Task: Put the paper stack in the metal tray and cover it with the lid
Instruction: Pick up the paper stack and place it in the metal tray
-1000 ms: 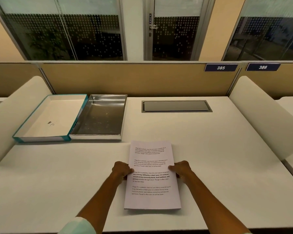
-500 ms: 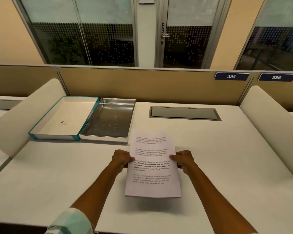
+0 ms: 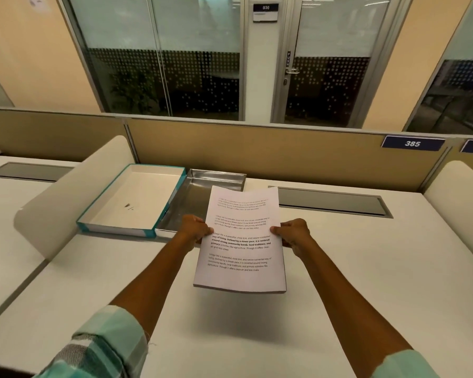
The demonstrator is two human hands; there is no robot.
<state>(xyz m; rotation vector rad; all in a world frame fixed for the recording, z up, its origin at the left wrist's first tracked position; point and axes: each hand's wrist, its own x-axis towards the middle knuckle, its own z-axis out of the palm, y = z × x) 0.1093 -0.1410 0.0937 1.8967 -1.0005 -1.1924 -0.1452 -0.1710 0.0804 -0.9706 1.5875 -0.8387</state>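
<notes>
A stack of printed white paper (image 3: 242, 241) hangs in the air above the desk. My left hand (image 3: 195, 229) grips its left edge and my right hand (image 3: 292, 233) grips its right edge. Its far end overlaps the near right part of the metal tray (image 3: 200, 192), which lies empty at the back of the desk. Touching the tray's left side lies the teal-edged lid (image 3: 131, 200), upside down with its white inside facing up.
A white curved divider (image 3: 74, 192) stands left of the lid and another (image 3: 459, 192) at the far right. A grey cable hatch (image 3: 331, 204) is set into the desk behind the paper. A tan partition wall (image 3: 257, 151) closes the back.
Both hands have lifted the paper stack off the desk and carried it forward and up toward the tray. My view has shifted left and up.
</notes>
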